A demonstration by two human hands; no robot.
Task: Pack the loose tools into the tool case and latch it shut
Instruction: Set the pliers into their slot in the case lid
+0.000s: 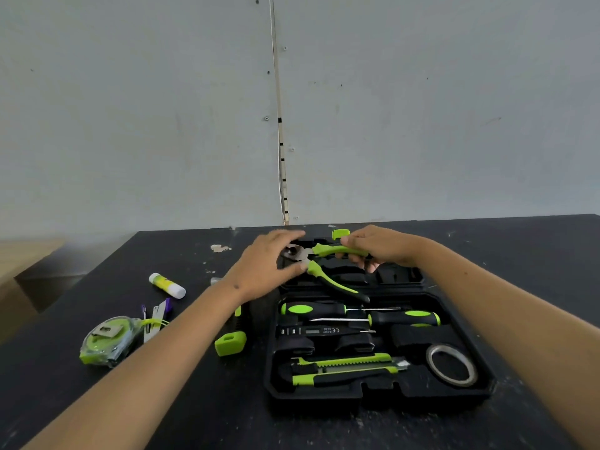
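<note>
Pliers [324, 264]: held above the far half of the open tool case, green handles spread apart, metal head toward the left
Left hand [266, 271]: fingers and thumb curled round the pliers' head
Right hand [376, 246]: fingers wrapped round the upper green handle
Tool case [487, 384]: black, lying open on the bench right of centre; the near tray holds two screwdrivers [357, 315], a black tester pen [311, 331], a green utility knife [344, 368] and a roll of tape [452, 365]
Loose on the bench: a tape measure [105, 344] near the left edge, a glue stick [167, 285] beyond it, a green-ended handle [231, 342] just left of the case, partly under the left forearm
Bench [181, 401]: black top, scuffed, with pale chips and dust
Room: grey panelled wall [130, 108] behind the bench, a vertical seam [280, 131] with screw heads running down it
</note>
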